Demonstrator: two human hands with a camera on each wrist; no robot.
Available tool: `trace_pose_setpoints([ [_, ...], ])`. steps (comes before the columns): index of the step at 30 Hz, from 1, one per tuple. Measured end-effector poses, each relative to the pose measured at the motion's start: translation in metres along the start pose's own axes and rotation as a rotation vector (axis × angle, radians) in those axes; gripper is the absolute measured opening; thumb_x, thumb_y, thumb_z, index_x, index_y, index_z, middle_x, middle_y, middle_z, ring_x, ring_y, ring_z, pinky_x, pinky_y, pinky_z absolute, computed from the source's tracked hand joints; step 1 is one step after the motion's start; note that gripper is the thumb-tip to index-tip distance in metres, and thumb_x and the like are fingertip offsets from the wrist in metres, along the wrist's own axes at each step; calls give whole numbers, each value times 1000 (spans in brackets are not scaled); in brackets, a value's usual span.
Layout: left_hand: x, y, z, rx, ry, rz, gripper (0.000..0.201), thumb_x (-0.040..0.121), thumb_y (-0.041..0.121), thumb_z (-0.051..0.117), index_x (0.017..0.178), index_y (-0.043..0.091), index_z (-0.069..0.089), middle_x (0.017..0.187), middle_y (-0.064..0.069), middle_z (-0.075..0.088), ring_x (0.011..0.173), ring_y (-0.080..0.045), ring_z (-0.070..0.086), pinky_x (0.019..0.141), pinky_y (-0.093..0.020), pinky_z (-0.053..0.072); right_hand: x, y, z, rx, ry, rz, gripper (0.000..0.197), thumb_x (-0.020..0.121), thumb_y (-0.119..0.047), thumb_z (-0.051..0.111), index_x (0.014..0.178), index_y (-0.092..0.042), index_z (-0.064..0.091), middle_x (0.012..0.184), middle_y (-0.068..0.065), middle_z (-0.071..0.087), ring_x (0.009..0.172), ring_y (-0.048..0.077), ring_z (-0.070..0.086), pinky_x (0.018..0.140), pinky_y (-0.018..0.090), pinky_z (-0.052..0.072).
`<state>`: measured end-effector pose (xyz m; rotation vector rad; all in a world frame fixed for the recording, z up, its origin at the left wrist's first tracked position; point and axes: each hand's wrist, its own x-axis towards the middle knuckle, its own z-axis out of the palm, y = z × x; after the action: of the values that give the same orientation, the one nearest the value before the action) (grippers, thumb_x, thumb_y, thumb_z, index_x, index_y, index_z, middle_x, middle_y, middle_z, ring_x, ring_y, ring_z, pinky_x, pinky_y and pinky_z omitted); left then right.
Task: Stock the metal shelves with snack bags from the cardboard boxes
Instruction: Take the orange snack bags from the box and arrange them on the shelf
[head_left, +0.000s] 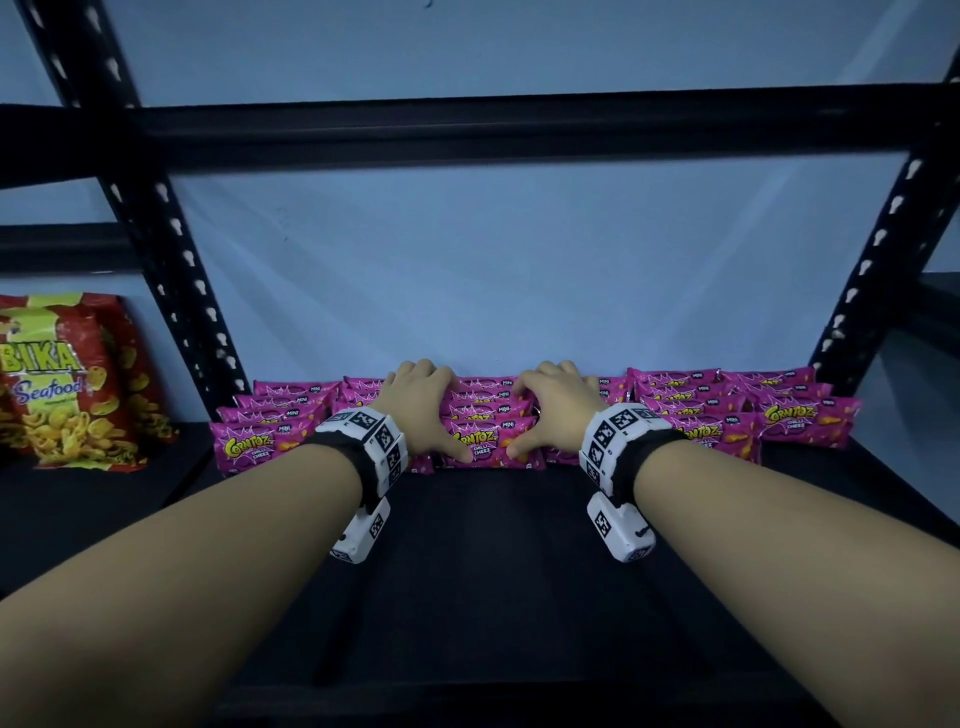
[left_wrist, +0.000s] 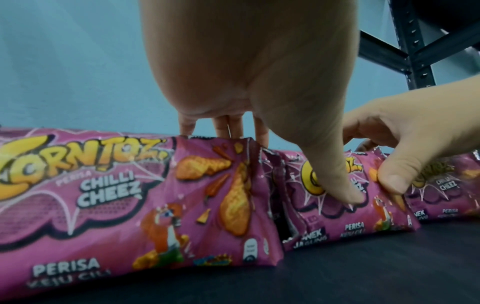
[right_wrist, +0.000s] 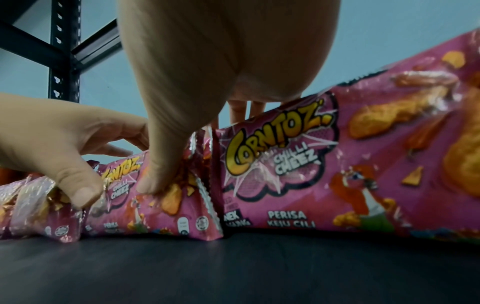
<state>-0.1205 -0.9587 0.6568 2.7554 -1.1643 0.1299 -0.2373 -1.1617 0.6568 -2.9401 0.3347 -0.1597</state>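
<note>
Several rows of pink Corntoz snack bags (head_left: 691, 415) stand along the back of the black metal shelf (head_left: 467, 571). My left hand (head_left: 436, 410) and right hand (head_left: 545, 410) both grip the middle stack of bags (head_left: 485, 441), thumbs on the front bag and fingers curled over the back. In the left wrist view my left hand (left_wrist: 288, 162) presses its thumb on that front bag (left_wrist: 337, 216), with my right hand (left_wrist: 405, 148) beside it. In the right wrist view my right hand (right_wrist: 198, 148) pinches the same bag (right_wrist: 155, 209) next to my left hand (right_wrist: 64, 144).
A red Bika Seafood bag (head_left: 67, 384) stands on the neighbouring shelf at the left. Black perforated uprights (head_left: 171, 249) frame the bay, and a crossbeam (head_left: 467, 130) runs overhead. The dark shelf board stretches bare from the bags toward me. No cardboard box is in view.
</note>
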Motion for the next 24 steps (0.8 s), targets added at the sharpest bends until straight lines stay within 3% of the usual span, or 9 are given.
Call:
trace_pose_setpoints([
  [8, -6, 1, -4, -3, 16, 1, 91, 55, 67, 86, 130, 27, 53, 119, 3, 53, 117, -22, 44, 102, -41, 43, -5, -4, -3, -25, 5, -10, 90, 56, -75, 84, 129, -33, 54, 121, -8, 52, 122, 20, 40, 100, 46, 38],
  [12, -7, 13, -6, -9, 18, 31, 93, 58, 67, 85, 134, 26, 52, 125, 3, 52, 122, -22, 43, 104, -40, 41, -15, 7, -13, -17, 10, -2, 106, 52, -75, 86, 141, -31, 46, 133, -5, 51, 129, 22, 39, 101, 46, 36],
  [18, 1, 59, -4, -29, 10, 100, 103, 62, 74, 80, 143, 20, 47, 134, 0, 53, 128, -24, 45, 108, -44, 41, -36, 56, -34, -53, 4, 62, 123, 52, -74, 87, 152, -25, 36, 144, -1, 47, 136, 24, 38, 106, 48, 36],
  [24, 14, 111, 8, 33, -22, 127, 103, 61, 82, 75, 138, 20, 48, 128, -1, 56, 121, -25, 50, 108, -44, 40, -51, 96, -41, -79, -33, 83, 126, 50, -75, 87, 152, -23, 36, 144, -2, 49, 137, 24, 37, 107, 50, 34],
])
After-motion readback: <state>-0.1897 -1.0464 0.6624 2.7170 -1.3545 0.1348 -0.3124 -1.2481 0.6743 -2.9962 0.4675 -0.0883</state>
